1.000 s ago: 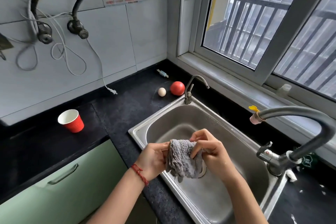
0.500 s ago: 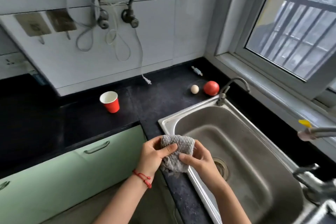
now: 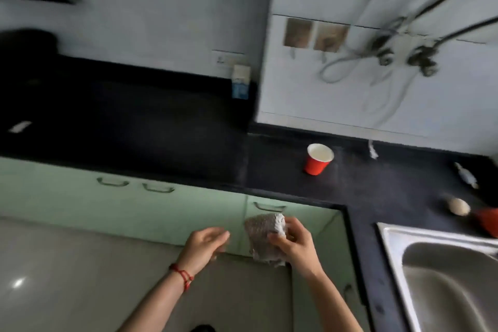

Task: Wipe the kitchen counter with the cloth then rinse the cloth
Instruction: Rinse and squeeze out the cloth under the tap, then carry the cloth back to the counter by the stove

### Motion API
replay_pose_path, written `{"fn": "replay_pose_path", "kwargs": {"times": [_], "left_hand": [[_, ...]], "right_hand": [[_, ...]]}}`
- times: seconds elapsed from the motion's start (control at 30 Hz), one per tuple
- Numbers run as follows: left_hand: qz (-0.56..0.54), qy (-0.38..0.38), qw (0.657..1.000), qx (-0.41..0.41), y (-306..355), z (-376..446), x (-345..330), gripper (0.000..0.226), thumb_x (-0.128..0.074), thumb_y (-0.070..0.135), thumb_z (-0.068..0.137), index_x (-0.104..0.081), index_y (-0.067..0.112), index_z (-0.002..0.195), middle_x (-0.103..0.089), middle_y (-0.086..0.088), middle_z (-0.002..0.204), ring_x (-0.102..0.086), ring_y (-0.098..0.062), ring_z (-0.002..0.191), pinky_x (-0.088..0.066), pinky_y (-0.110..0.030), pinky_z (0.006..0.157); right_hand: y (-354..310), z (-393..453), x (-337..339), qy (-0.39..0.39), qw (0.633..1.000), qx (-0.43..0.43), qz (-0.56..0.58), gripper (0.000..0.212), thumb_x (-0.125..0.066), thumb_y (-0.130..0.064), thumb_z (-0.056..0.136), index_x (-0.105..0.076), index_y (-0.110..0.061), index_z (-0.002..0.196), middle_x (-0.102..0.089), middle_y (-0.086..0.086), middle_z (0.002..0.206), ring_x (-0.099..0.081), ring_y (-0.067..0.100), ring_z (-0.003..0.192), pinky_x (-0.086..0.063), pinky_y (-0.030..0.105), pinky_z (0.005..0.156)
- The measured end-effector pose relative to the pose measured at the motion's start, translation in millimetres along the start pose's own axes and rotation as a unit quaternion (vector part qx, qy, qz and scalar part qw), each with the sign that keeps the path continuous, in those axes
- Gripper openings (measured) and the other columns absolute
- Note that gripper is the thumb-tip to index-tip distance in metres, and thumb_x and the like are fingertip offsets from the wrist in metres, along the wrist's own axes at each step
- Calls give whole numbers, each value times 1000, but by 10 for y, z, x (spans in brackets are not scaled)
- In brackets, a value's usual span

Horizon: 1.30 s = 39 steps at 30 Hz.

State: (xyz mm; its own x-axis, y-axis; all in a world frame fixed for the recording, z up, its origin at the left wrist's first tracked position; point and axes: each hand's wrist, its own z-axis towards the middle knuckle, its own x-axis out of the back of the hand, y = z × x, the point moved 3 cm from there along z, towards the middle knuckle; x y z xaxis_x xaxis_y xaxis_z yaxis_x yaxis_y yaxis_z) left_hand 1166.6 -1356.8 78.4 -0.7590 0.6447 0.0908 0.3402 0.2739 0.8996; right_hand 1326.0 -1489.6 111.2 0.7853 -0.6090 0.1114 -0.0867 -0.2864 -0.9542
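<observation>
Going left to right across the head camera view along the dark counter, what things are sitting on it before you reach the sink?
White scrap → blue and white box against the wall → red cup → small pale item → egg → sink.

1. Two hands: the left hand [image 3: 206, 244] and the right hand [image 3: 295, 244].
2. One grey cloth [image 3: 265, 240].
3. One red cup [image 3: 318, 159] on the counter [image 3: 377, 188].
4. One egg [image 3: 270, 206]... beside the sink: one egg [image 3: 458, 206].
5. One steel sink [image 3: 442, 275].
6. Three cabinet handles [image 3: 112, 182].
7. One red string bracelet [image 3: 182, 275].
</observation>
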Motion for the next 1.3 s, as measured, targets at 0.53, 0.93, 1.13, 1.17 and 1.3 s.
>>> {"fn": "replay_pose_path", "kwargs": {"times": [0.53, 0.93, 1.13, 1.17, 1.3], "left_hand": [[-277, 374, 855, 230, -1733, -1215, 3095, 12, -51, 14, 91, -62, 10, 87, -66, -7, 78, -59, -21, 72, -44, -26, 62], [-429, 520, 681, 287, -2115, -1275, 4046, 14, -54, 18, 90, -62, 7, 87, -66, -10, 79, -60, -23, 71, -45, -29, 64], [-500, 544, 587, 331, -2344, -1395, 4315, 17, -51, 14, 91, -61, 7, 79, -63, -11, 78, -58, -25, 72, -43, -30, 64], [-506, 550, 574, 335, -2395, -1428, 4383, 17, -51, 14, 91, -61, 7, 79, -64, -11, 78, -58, -25, 72, -42, -30, 64], [-525, 562, 537, 346, -2649, -1529, 4871, 15, -51, 15, 91, -59, 7, 81, -63, -10, 78, -57, -24, 71, -40, -29, 63]], "right_hand": [[354, 1049, -3031, -230, 930, -94, -271, 11, -66, -7, 81, -60, 1, 86, -61, 10, 70, -59, 24, 61, -49, 15, 42], [482, 2010, -5128, -368, 843, -211, -330, 24, -70, -3, 77, -62, 10, 95, -66, 25, 78, -61, 28, 55, -51, 29, 50], [303, 2006, -6445, -411, 809, -142, -396, 42, -69, -6, 78, -55, 9, 114, -58, 19, 96, -57, 31, 80, -44, 30, 57], [283, 1982, -6683, -416, 806, -129, -402, 43, -69, -5, 77, -54, 9, 115, -58, 19, 96, -57, 31, 83, -45, 32, 59], [279, 1919, -7638, -433, 796, -93, -412, 42, -69, -1, 76, -54, 11, 113, -58, 18, 97, -55, 27, 85, -45, 34, 70]]}}
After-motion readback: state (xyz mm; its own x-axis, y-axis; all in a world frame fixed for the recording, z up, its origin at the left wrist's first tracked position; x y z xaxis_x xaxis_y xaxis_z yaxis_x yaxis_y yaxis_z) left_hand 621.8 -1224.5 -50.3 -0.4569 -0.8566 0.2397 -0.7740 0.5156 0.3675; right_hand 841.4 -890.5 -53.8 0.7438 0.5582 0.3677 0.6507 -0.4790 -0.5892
